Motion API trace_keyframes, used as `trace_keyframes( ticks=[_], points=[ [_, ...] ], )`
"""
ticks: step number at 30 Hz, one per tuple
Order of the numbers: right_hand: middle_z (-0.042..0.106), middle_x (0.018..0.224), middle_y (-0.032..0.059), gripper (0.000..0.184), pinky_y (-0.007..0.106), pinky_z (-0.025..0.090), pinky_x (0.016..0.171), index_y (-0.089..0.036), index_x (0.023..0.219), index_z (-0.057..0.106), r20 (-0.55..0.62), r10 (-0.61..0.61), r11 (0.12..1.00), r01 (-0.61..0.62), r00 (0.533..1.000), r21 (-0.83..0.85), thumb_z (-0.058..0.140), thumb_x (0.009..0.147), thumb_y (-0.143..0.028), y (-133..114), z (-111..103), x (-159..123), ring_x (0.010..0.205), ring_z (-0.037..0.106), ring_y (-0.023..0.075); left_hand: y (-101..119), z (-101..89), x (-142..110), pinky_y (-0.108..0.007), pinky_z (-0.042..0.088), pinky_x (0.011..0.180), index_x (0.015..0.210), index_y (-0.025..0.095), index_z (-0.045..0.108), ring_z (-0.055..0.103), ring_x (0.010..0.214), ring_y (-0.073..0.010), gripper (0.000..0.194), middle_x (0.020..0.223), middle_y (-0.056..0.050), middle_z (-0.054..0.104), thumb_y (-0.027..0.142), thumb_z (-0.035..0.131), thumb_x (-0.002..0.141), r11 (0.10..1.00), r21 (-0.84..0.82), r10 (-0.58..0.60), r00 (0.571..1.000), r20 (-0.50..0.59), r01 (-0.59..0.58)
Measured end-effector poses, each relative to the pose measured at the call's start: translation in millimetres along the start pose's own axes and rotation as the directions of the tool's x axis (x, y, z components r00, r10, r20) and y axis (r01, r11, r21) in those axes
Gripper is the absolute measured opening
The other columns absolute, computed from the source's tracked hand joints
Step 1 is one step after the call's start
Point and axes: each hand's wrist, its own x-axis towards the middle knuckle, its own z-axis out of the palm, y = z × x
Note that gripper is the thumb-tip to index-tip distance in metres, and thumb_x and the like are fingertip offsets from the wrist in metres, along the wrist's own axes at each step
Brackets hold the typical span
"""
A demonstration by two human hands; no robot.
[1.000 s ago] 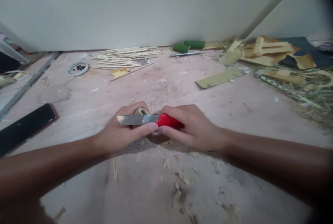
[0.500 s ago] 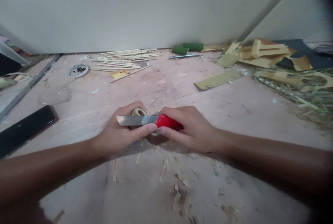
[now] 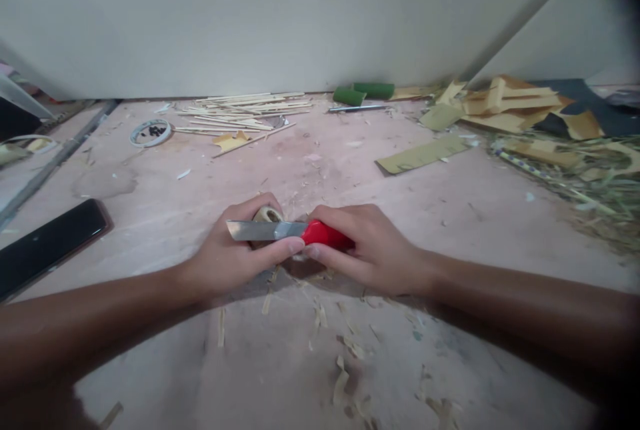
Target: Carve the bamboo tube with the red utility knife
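My right hand is closed around the red handle of a knife, whose flat steel blade points left. In my left hand is a short pale piece of bamboo, its hollow round end showing above the blade. The blade lies across this piece, and my left thumb presses along the blade's lower edge near the handle. Both thumb tips are close together. The lower part of the bamboo piece is hidden behind the blade and fingers. Thin curled shavings lie on the floor below my hands.
A phone lies at left. Towards the wall are a tape roll with dark bits inside, several thin sticks, and green bamboo pieces. At right are a flat strip, torn brown paper and a heap of shavings.
The whole view has shifted very slightly. Both hands, the knife and the bamboo piece keep nearly the same pose.
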Motion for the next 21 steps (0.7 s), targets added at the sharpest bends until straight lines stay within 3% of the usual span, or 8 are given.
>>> trace_keyframes(
  ticks=[21],
  points=[
    [0.069, 0.081, 0.0004, 0.03, 0.027, 0.031, 0.062, -0.019, 0.101, 0.065, 0.011, -0.016, 1.0, 0.016, 1.0, -0.008, 0.056, 0.104, -0.046, 0.1, -0.2, -1.0, 0.068, 0.059, 0.0154, 1.5, -1.9, 1.2, -0.02, 0.037, 0.052, 0.072, 0.019, 0.053, 0.046, 0.056, -0.0091, 0.029, 0.06, 0.007, 0.05, 0.03, 0.078, 0.081, 0.999, -0.027, -0.015, 0.999, 0.048, 0.016]
  ],
)
